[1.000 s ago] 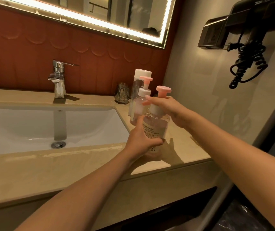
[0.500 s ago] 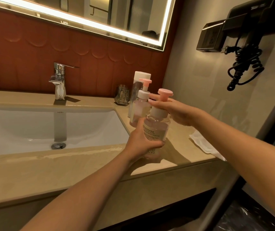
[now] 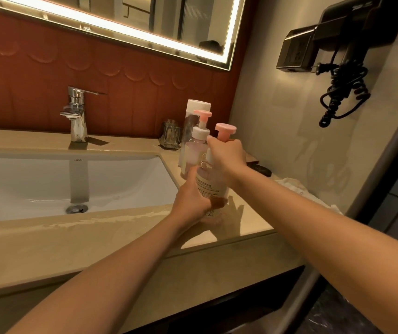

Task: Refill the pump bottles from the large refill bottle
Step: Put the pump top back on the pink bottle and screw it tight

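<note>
Bottle (image 3: pixel 211 186) with pink pump: left grip (image 3: pixel 190 201) curls round its body, right grip (image 3: pixel 226 155) round its collar. Second pump bottle (image 3: pixel 196 150) and tall refill (image 3: pixel 198 106) stand behind on the surface (image 3: pixel 120 237).

Second pump bottle (image 3: pixel 196 150), glass (image 3: pixel 170 136) close behind

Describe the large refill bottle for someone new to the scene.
Right of the sink, go to where the counter meets the red wall. The refill bottle is the rearmost and tallest one there, with a flat white cap, not a pink pump.
</note>
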A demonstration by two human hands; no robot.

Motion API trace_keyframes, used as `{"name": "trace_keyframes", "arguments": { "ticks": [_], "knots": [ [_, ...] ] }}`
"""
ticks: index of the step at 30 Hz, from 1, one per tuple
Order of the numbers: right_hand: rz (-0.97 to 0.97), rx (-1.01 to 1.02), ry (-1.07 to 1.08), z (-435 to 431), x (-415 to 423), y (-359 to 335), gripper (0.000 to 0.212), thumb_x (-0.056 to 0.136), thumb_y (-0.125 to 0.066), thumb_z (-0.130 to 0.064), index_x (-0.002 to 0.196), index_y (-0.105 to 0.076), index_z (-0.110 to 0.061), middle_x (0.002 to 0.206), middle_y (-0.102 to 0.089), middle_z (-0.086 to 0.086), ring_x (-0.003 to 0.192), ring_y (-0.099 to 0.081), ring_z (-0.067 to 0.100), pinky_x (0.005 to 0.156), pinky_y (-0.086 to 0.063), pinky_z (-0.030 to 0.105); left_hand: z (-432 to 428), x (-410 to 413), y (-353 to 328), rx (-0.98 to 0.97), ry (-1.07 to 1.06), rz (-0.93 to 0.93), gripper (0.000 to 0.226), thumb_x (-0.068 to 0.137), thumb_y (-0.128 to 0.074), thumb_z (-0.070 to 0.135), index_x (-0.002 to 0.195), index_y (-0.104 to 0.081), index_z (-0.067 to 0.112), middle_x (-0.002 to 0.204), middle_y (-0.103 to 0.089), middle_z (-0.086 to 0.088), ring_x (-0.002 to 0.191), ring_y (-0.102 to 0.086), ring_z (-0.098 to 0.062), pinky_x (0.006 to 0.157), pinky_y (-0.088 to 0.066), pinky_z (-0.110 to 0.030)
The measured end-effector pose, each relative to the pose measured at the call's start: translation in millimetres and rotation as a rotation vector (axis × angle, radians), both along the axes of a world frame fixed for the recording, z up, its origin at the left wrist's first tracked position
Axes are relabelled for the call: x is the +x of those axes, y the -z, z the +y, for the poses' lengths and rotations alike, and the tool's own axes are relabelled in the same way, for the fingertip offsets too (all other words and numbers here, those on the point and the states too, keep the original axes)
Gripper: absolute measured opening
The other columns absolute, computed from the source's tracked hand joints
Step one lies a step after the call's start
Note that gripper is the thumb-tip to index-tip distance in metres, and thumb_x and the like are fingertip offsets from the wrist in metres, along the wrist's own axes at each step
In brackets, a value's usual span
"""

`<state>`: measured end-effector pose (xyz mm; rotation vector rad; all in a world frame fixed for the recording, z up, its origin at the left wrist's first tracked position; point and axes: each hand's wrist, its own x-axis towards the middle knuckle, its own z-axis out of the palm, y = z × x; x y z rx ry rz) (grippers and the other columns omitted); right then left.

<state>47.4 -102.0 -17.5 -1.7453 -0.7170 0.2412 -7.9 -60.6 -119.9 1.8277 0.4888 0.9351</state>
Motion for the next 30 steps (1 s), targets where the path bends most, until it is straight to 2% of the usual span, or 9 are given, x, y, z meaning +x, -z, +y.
{"name": "trace_keyframes", "arguments": {
  "ticks": [3, 5, 7, 10, 14, 17, 20, 27, 30],
  "knots": [
    [0.013, -0.062, -0.238, -6, 11, -11, 0.045, 0.089, -0.059, -0.038, 0.127, -0.045, -0.016, 0.103, -0.049, -0.004, 0.097, -0.048, 0.016, 0.076, -0.043, 0.027, 1, -3, 0, 0.013, 0.028, -0.014, 0.087, 0.064, -0.083, 0.028, 0.132, -0.029, 0.031, 0.121, -0.055, 0.004, 0.109, -0.055, -0.015, 0.086, -0.050, -0.030],
    [-0.041, -0.098, -0.427, -14, 24, -18, 0.043, 0.090, -0.058, -0.036, 0.127, -0.044, -0.021, 0.100, -0.050, -0.010, 0.093, -0.049, 0.010, 0.066, -0.040, 0.019, 1, -5, 0, 0.027, 0.064, -0.014, 0.085, 0.064, -0.083, 0.028, 0.131, -0.030, 0.031, 0.119, -0.056, 0.005, 0.108, -0.056, -0.014, 0.085, -0.050, -0.029],
    [-0.051, -0.191, -0.526, -15, 29, -20, 0.042, 0.089, -0.058, -0.035, 0.127, -0.047, -0.019, 0.105, -0.053, -0.009, 0.098, -0.051, 0.010, 0.068, -0.040, 0.020, 0, -5, 0, 0.028, 0.086, -0.016, 0.081, 0.065, -0.082, 0.027, 0.129, -0.032, 0.030, 0.116, -0.057, 0.006, 0.106, -0.057, -0.013, 0.087, -0.051, -0.032],
    [-0.058, -0.197, -0.460, -6, 28, -18, 0.047, 0.084, -0.066, -0.028, 0.126, -0.052, -0.013, 0.116, -0.056, 0.004, 0.099, -0.054, 0.017, 0.068, -0.041, 0.026, 1, -5, 0, 0.020, 0.076, -0.018, 0.081, 0.066, -0.081, 0.027, 0.130, -0.031, 0.031, 0.117, -0.056, 0.006, 0.107, -0.055, -0.013, 0.087, -0.050, -0.032],
    [-0.067, -0.094, -0.287, -1, 22, -12, 0.023, 0.087, -0.058, -0.014, 0.109, -0.062, -0.007, 0.088, -0.056, -0.005, 0.076, -0.049, 0.010, 0.059, -0.037, 0.023, 0, -3, 0, 0.026, 0.028, 0.015, 0.082, 0.067, -0.082, 0.027, 0.131, -0.031, 0.028, 0.119, -0.056, 0.004, 0.109, -0.054, -0.015, 0.088, -0.049, -0.031],
    [-0.025, -0.003, -0.119, 9, 21, -2, 0.028, 0.087, -0.054, -0.015, 0.114, -0.058, -0.008, 0.094, -0.063, 0.002, 0.084, -0.056, 0.015, 0.075, -0.046, 0.033, -3, 0, -1, 0.054, -0.053, 0.043, 0.082, 0.067, -0.082, 0.028, 0.130, -0.030, 0.030, 0.120, -0.056, 0.005, 0.109, -0.055, -0.016, 0.090, -0.049, -0.033],
    [-0.044, 0.047, 0.042, 20, 19, 1, 0.006, 0.084, -0.054, -0.019, 0.081, -0.051, -0.023, 0.098, -0.061, 0.003, 0.107, -0.055, 0.029, 0.102, -0.035, 0.053, -6, 6, -2, 0.071, -0.168, 0.075, 0.083, 0.069, -0.081, 0.027, 0.132, -0.027, 0.030, 0.124, -0.056, 0.003, 0.112, -0.055, -0.020, 0.092, -0.048, -0.038],
    [-0.067, 0.056, 0.142, 39, 33, 2, 0.011, 0.087, -0.054, -0.021, 0.079, -0.046, -0.022, 0.096, -0.058, 0.002, 0.104, -0.056, 0.027, 0.101, -0.038, 0.051, -6, 25, -1, 0.194, -0.365, 0.155, 0.072, 0.081, -0.070, 0.031, 0.134, -0.021, 0.026, 0.127, -0.052, 0.000, 0.110, -0.057, -0.023, 0.090, -0.051, -0.038],
    [-0.060, 0.045, 0.169, 43, 38, 1, 0.014, 0.089, -0.054, -0.022, 0.101, -0.053, -0.015, 0.103, -0.059, 0.004, 0.103, -0.056, 0.026, 0.099, -0.041, 0.049, -4, 31, -4, 0.228, -0.378, 0.200, 0.066, 0.085, -0.064, 0.030, 0.133, -0.019, 0.025, 0.128, -0.050, -0.002, 0.111, -0.056, -0.023, 0.091, -0.050, -0.038]
  ]
}}
